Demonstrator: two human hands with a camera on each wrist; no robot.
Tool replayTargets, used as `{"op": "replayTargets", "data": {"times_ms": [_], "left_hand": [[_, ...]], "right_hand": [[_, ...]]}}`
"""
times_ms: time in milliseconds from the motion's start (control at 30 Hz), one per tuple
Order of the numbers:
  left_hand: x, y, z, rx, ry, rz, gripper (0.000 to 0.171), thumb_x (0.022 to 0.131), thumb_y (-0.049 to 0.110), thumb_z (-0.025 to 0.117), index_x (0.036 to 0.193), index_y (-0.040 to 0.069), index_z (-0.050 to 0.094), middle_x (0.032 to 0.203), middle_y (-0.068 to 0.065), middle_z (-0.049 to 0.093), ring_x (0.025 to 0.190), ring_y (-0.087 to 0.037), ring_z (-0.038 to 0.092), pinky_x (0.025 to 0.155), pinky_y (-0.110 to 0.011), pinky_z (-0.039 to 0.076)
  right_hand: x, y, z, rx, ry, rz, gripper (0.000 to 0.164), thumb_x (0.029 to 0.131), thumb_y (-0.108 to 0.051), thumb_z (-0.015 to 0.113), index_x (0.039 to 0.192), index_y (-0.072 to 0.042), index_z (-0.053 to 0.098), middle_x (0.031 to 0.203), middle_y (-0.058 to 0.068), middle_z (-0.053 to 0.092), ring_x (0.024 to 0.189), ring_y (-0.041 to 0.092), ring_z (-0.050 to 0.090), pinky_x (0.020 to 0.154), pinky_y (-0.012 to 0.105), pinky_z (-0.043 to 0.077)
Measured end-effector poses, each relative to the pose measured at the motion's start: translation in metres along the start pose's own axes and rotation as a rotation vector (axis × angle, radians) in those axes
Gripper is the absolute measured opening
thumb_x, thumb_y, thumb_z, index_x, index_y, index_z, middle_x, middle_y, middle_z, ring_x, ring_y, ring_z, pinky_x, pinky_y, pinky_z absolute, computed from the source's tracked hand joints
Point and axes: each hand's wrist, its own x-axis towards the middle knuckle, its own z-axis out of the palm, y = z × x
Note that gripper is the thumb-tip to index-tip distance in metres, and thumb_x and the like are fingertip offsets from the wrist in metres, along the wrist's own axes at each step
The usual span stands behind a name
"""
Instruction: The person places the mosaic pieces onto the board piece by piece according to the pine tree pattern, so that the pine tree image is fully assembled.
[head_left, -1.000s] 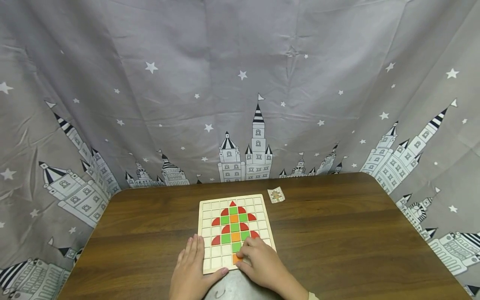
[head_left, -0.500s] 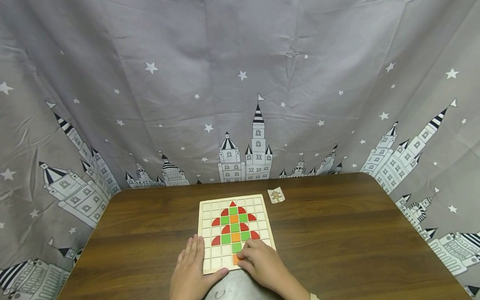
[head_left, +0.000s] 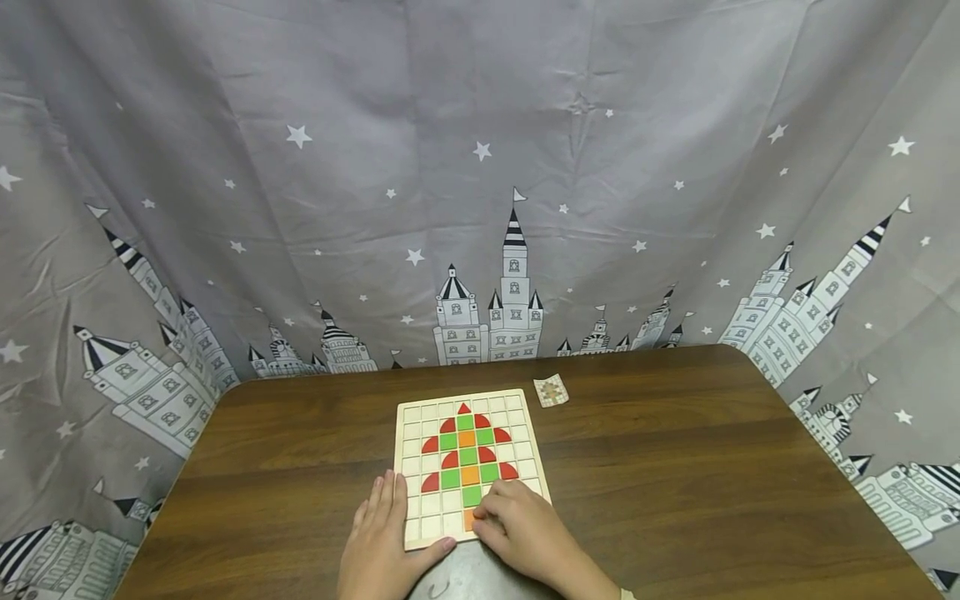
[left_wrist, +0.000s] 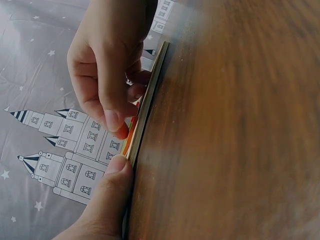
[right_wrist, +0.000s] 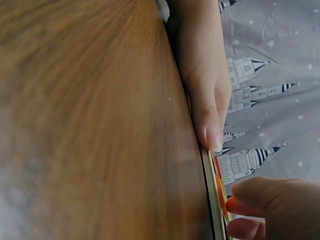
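A pale wooden grid board (head_left: 420,508) lies on the table, bearing a tree-like pattern of red, green and orange tiles. My left hand (head_left: 381,533) rests at its lower left, fingers straight along the left edge and thumb on the near edge. With curled fingers my right hand (head_left: 521,525) pinches at an orange square tile (head_left: 468,520) in the bottom row, covering part of it. Just above that tile sits a green square tile (head_left: 472,496). In the left wrist view, the right thumb and fingertips meet close to the board's surface, by the orange tile (left_wrist: 131,132).
Beyond the board's far right corner lies a small patterned card (head_left: 551,391). The brown wooden table (head_left: 675,467) stretches to both sides. Behind it hangs a grey curtain (head_left: 337,167) printed with castles and stars. A grey patch (head_left: 468,575) shows between the hands.
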Motion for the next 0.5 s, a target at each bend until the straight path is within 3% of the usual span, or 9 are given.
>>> {"op": "replayTargets", "data": {"times_ms": [500], "left_hand": [[-0.0004, 0.0015, -0.0014, -0.011, 0.024, 0.011, 0.132, 0.066, 0.093, 0.052, 0.153, -0.004, 0.030, 0.162, -0.023, 0.025, 0.151, -0.041, 0.022, 0.118, -0.059, 0.027]], "right_hand": [[0.0006, 0.0002, -0.0038, 0.052, 0.047, 0.017, 0.006, 0.091, -0.023, 0.068, 0.091, -0.022, 0.074, 0.082, -0.016, 0.060, 0.076, 0.000, 0.050, 0.069, 0.016, 0.047]]}}
